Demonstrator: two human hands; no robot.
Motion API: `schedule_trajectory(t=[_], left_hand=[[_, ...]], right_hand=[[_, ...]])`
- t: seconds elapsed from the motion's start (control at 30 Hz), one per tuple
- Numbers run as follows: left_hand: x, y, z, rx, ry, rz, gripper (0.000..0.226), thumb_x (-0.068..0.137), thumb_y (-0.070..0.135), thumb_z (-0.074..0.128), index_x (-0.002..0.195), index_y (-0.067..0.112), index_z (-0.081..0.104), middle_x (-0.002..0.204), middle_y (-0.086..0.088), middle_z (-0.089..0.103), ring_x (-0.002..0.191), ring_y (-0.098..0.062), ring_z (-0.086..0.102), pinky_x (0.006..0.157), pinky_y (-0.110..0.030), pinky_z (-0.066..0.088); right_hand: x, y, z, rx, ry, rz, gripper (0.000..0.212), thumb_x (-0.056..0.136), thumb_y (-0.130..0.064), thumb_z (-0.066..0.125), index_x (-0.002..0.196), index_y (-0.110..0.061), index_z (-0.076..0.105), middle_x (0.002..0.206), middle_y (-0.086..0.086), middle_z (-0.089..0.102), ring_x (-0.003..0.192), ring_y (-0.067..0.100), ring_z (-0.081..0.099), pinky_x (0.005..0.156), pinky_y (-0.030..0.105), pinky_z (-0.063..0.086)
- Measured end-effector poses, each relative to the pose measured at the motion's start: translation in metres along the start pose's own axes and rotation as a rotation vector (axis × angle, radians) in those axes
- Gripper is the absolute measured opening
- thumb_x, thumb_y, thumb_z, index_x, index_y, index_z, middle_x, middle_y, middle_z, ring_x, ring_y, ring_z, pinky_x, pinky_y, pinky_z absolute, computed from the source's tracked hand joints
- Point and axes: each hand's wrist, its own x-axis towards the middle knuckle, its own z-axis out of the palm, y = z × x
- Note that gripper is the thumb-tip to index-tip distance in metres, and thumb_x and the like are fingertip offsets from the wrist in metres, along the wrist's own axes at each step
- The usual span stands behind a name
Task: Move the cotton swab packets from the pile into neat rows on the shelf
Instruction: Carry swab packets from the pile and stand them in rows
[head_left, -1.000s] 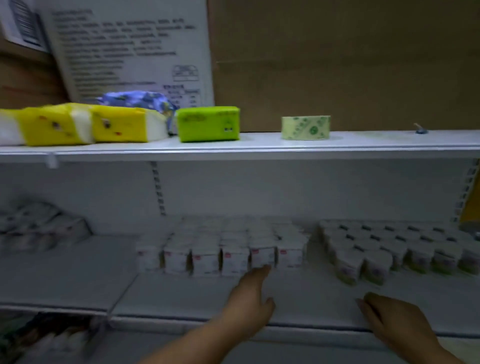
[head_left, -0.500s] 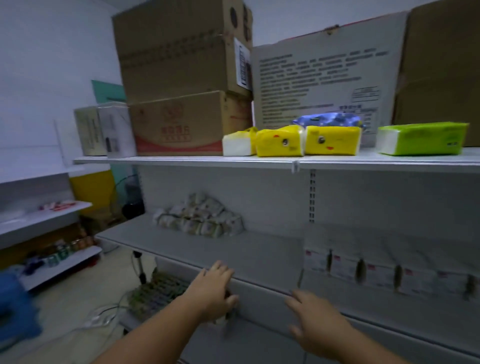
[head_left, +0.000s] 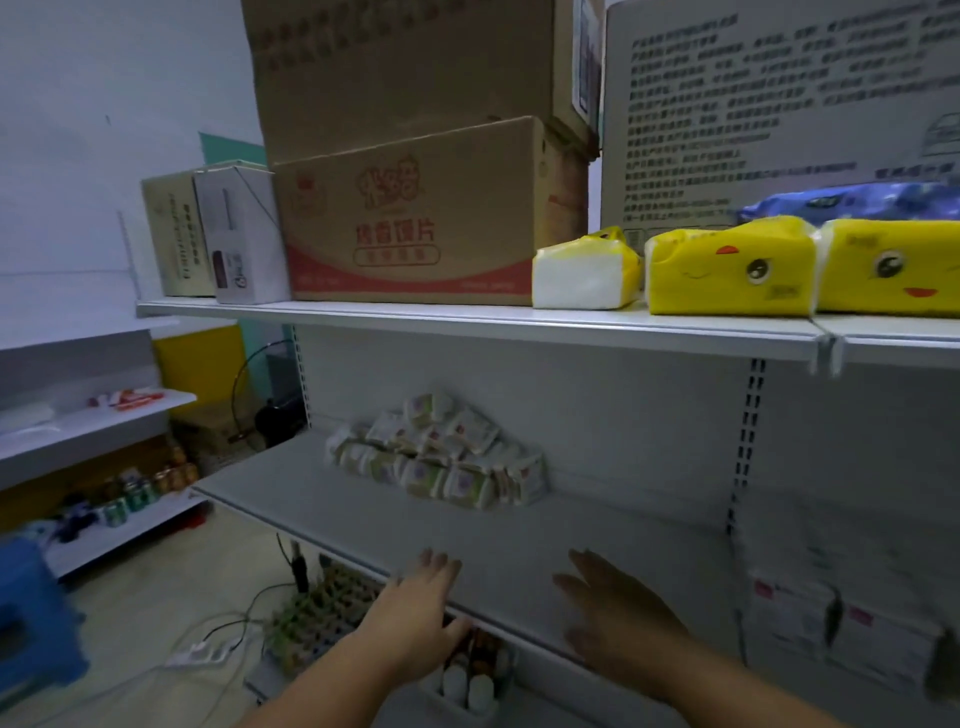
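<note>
A loose pile of white cotton swab packets (head_left: 441, 457) lies at the back of the grey middle shelf (head_left: 332, 509), against the rear panel. Neat rows of packets (head_left: 841, 618) stand at the lower right edge of the view, blurred. My left hand (head_left: 415, 618) hovers over the shelf's front edge with straight fingers and holds nothing. My right hand (head_left: 618, 613) is beside it, fingers extended over the shelf, also empty. Both hands are well in front of the pile.
The top shelf (head_left: 467, 317) carries cardboard boxes (head_left: 410, 218) and yellow tissue packs (head_left: 727, 267). A tray of small bottles (head_left: 467, 670) sits below the shelf edge. A blue stool (head_left: 31, 629), cables and a side shelf with cans (head_left: 130, 499) are at left.
The view has swung left from the arranged rows to the pile. Both hands travelled left along the shelf front and stayed empty.
</note>
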Motion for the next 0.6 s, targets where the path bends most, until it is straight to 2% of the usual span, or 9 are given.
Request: schedule_trajectory(t=[0.1, 0.23, 0.33, 0.43, 0.5, 0.53, 0.6], left_hand=[[0.042, -0.016, -0.01, 0.041, 0.001, -0.004, 0.072, 0.095, 0.052, 0.039, 0.152, 0.022, 0.008, 0.16, 0.002, 0.006, 0.147, -0.02, 0.0, 0.119, -0.044, 0.009], [0.085, -0.038, -0.019, -0.041, 0.061, -0.033, 0.071, 0.093, 0.052, 0.044, 0.151, 0.027, 0.011, 0.159, 0.004, 0.012, 0.146, -0.018, 0.012, 0.116, -0.034, 0.018], [0.111, -0.049, -0.018, -0.073, 0.068, -0.03, 0.065, 0.093, 0.05, 0.044, 0.15, 0.033, 0.017, 0.157, 0.006, 0.019, 0.143, -0.015, 0.02, 0.114, -0.029, 0.021], [0.139, -0.051, -0.021, -0.053, 0.206, 0.052, 0.053, 0.094, 0.041, 0.044, 0.145, 0.031, 0.03, 0.151, 0.006, 0.03, 0.138, -0.011, 0.027, 0.109, -0.023, 0.023], [0.161, -0.05, -0.025, -0.053, 0.295, 0.116, 0.048, 0.093, 0.037, 0.045, 0.14, 0.029, 0.037, 0.143, 0.006, 0.039, 0.132, -0.012, 0.036, 0.104, -0.021, 0.027], [0.172, -0.05, -0.027, -0.051, 0.333, 0.14, 0.046, 0.092, 0.036, 0.045, 0.137, 0.028, 0.039, 0.139, 0.005, 0.042, 0.129, -0.013, 0.039, 0.102, -0.021, 0.029], [0.193, -0.048, -0.031, -0.026, 0.369, 0.184, 0.043, 0.092, 0.037, 0.044, 0.134, 0.027, 0.042, 0.135, 0.004, 0.045, 0.127, -0.015, 0.04, 0.1, -0.024, 0.031]], right_hand=[[0.044, 0.012, -0.003, 0.013, -0.055, 0.034, 0.062, 0.096, -0.044, 0.039, 0.151, -0.029, 0.014, 0.16, -0.001, -0.006, 0.147, 0.017, -0.002, 0.118, 0.033, 0.013], [0.095, 0.026, -0.003, 0.063, 0.006, 0.112, 0.065, 0.097, -0.043, 0.039, 0.151, -0.026, 0.008, 0.16, -0.002, -0.002, 0.146, 0.015, 0.006, 0.117, 0.033, 0.018], [0.126, 0.028, 0.008, 0.201, 0.056, 0.213, 0.077, 0.095, -0.044, 0.043, 0.151, -0.024, -0.006, 0.16, 0.0, -0.004, 0.146, 0.016, 0.009, 0.117, 0.031, 0.019], [0.157, 0.028, 0.019, 0.338, 0.181, 0.285, 0.09, 0.091, -0.043, 0.052, 0.15, -0.022, -0.013, 0.16, 0.002, -0.005, 0.146, 0.015, 0.01, 0.116, 0.025, 0.017], [0.18, 0.026, 0.02, 0.457, 0.284, 0.338, 0.094, 0.088, -0.037, 0.061, 0.151, -0.019, -0.007, 0.159, 0.004, 0.004, 0.145, 0.016, 0.017, 0.112, 0.023, 0.021], [0.191, 0.023, 0.019, 0.572, 0.329, 0.391, 0.094, 0.086, -0.034, 0.065, 0.151, -0.017, 0.0, 0.157, 0.005, 0.015, 0.141, 0.017, 0.026, 0.11, 0.024, 0.026], [0.212, 0.018, 0.018, 0.809, 0.386, 0.549, 0.084, 0.085, -0.033, 0.067, 0.149, -0.017, 0.016, 0.139, 0.004, 0.044, 0.119, 0.017, 0.049, 0.1, 0.027, 0.04]])
